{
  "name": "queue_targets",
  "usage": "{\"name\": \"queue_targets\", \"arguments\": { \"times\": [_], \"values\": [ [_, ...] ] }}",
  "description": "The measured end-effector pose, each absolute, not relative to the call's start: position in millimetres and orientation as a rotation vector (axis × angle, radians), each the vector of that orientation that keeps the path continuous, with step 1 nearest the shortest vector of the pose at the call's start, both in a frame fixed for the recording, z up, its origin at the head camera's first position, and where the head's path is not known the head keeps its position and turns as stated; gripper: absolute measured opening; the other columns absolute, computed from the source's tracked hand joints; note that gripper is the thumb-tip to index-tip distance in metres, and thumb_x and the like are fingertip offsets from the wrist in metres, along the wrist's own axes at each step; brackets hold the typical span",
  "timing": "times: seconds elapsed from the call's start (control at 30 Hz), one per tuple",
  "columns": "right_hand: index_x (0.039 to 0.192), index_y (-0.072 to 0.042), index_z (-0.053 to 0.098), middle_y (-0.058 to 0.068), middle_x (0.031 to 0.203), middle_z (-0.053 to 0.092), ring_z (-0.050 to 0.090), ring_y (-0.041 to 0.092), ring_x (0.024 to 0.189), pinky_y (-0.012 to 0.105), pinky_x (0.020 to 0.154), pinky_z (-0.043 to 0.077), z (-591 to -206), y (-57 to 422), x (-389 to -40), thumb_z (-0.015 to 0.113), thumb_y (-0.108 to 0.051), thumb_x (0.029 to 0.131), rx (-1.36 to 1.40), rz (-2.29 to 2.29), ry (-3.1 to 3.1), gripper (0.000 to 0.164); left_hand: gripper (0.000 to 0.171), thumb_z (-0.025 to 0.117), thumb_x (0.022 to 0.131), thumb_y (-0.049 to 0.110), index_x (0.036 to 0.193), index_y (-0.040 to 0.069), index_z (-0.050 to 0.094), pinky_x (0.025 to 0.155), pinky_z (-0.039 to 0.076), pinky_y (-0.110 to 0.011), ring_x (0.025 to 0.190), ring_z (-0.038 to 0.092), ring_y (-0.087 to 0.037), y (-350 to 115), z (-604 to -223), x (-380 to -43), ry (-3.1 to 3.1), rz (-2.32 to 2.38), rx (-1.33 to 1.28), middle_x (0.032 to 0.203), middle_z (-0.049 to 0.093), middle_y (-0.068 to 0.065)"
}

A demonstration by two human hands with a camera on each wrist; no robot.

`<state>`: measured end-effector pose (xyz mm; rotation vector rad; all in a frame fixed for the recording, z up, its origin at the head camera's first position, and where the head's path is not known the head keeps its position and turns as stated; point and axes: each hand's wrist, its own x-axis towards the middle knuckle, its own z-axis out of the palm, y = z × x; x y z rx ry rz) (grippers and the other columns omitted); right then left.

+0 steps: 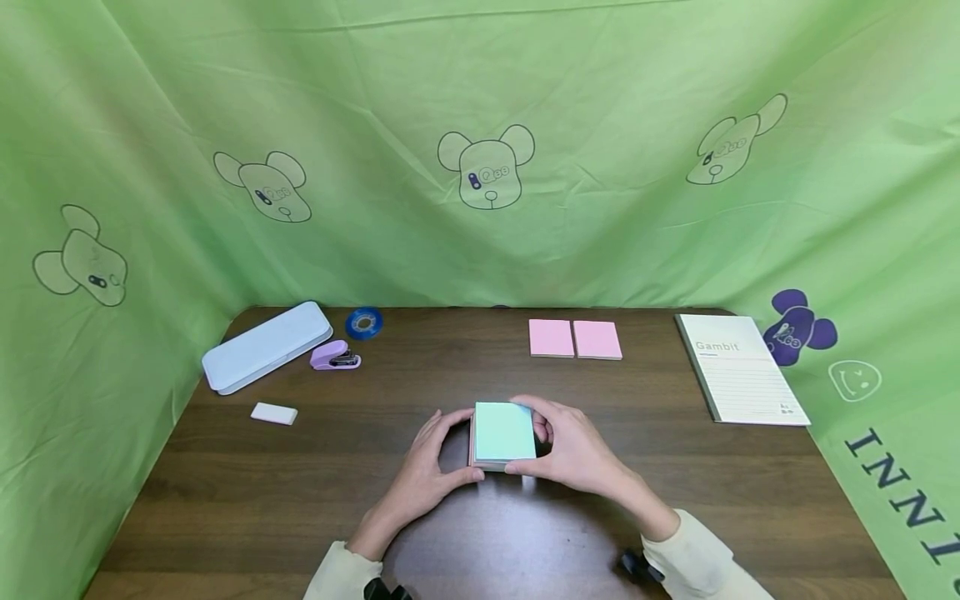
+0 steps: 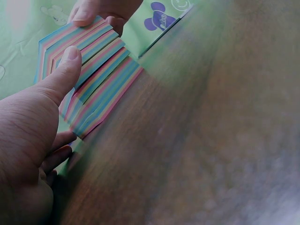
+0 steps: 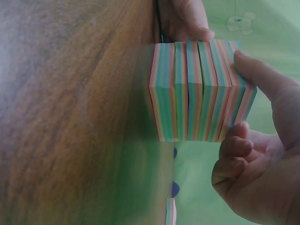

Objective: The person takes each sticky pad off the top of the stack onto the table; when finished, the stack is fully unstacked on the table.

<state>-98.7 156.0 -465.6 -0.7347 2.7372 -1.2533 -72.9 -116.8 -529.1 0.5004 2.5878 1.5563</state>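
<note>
The left hand (image 1: 429,465) and the right hand (image 1: 576,447) gripped a stack of sticky notes (image 1: 506,432) between thumb and fingers, around the middle of the bench (image 1: 262,508); the head view showed its pale green top; the wrist views gave its sides, striped pink, yellow and blue with thin gaps; only the head view showed the purple stapler (image 1: 328,357) and white eraser (image 1: 273,413).

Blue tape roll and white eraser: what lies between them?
In the head view, a purple stapler lies between the tape roll and eraser.
</note>
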Motion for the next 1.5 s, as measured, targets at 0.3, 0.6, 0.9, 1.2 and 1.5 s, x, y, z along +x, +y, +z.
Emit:
{"name": "queue_targets", "arguments": {
  "times": [0.3, 0.6, 0.9, 1.2, 1.5],
  "values": [
    [0.143, -0.012, 0.069, -0.010, 0.081, 0.049, 0.046, 0.005, 0.072, 0.021, 0.063, 0.040, -462, 171, -103, 0.104, -0.025, 0.075, -0.699, -1.390, 2.757, 0.077, 0.083, 0.095, 0.090, 0.037, 0.161, 0.020, 0.054, 0.132, 0.019, -0.075, 0.165, 0.028, -0.049, -116, -528, -73, 2.583, 1.555, 0.480, 0.164, 0.057, -0.004],
    [0.149, -0.011, 0.065, 0.001, 0.086, 0.054, 0.051, 0.013, 0.078, 0.021, 0.065, 0.048, -468, 224, -122, 0.103, -0.017, 0.079, -0.470, -1.393, 2.841, 0.080, 0.083, 0.095, 0.090, 0.035, 0.161, 0.019, 0.055, 0.132, 0.020, -0.074, 0.165, 0.028, -0.048, -116, -530, -72, 2.582, 1.565, 0.477, 0.163, 0.058, -0.004],
    [0.147, -0.003, 0.063, 0.005, 0.089, 0.055, 0.050, 0.011, 0.076, 0.020, 0.064, 0.043, -475, 282, -137, 0.099, -0.018, 0.083, -0.297, -1.218, 3.007, 0.075, 0.084, 0.097, 0.088, 0.032, 0.160, 0.019, 0.056, 0.131, 0.022, -0.075, 0.164, 0.029, -0.050, -117, -531, -72, 2.594, 1.575, 0.492, 0.163, 0.058, -0.005],
    [0.147, 0.004, 0.059, 0.007, 0.086, 0.057, 0.050, 0.014, 0.075, 0.027, 0.063, 0.039, -481, 327, -143, 0.096, -0.025, 0.088, -0.171, -1.059, 3.033, 0.075, 0.083, 0.096, 0.089, 0.033, 0.160, 0.021, 0.056, 0.132, 0.021, -0.075, 0.165, 0.028, -0.049, -116, -532, -73, 2.577, 1.584, 0.491, 0.163, 0.058, -0.003],
    [0.155, 0.010, 0.049, 0.030, 0.105, 0.070, 0.065, 0.039, 0.086, 0.046, 0.065, 0.050, -488, 344, -148, 0.094, -0.039, 0.088, -0.075, -0.722, 3.028, 0.095, 0.083, 0.096, 0.089, 0.033, 0.161, 0.021, 0.055, 0.131, 0.021, -0.075, 0.165, 0.028, -0.049, -117, -531, -73, 2.576, 1.575, 0.478, 0.164, 0.057, -0.003]
  ]
}}
